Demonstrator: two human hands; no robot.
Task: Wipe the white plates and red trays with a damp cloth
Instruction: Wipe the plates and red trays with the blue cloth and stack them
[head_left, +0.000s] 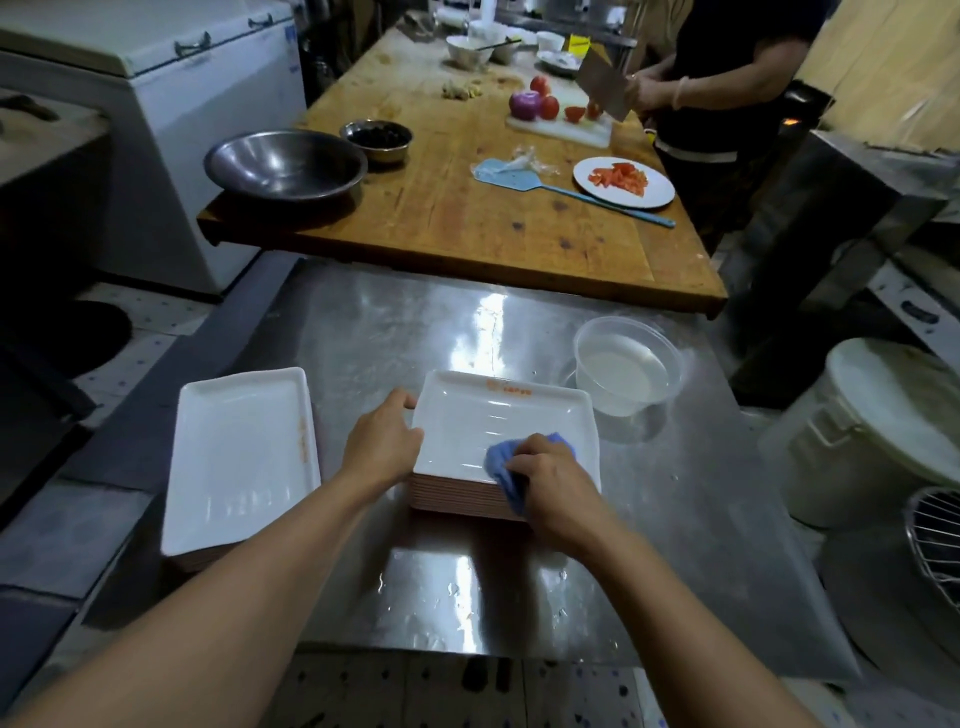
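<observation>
Two stacks of white plates, one blue cloth

Top plate of the right stack lies flat, glossy, the bunched blue cloth on its near corner; the left stack sits apart.

Plate stack on the steel table, second stack left, water tub behind right.

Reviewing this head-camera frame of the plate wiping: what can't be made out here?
- Orange print on the top white rectangular plate of the right stack: too small and blurred to read.
- Right hand fingers: mostly curled into the blue cloth, hidden from above.
- Left stack of white rectangular plates: count hidden under its top plate.
- Contents of the small steel bowl: too dark to identify.
</observation>
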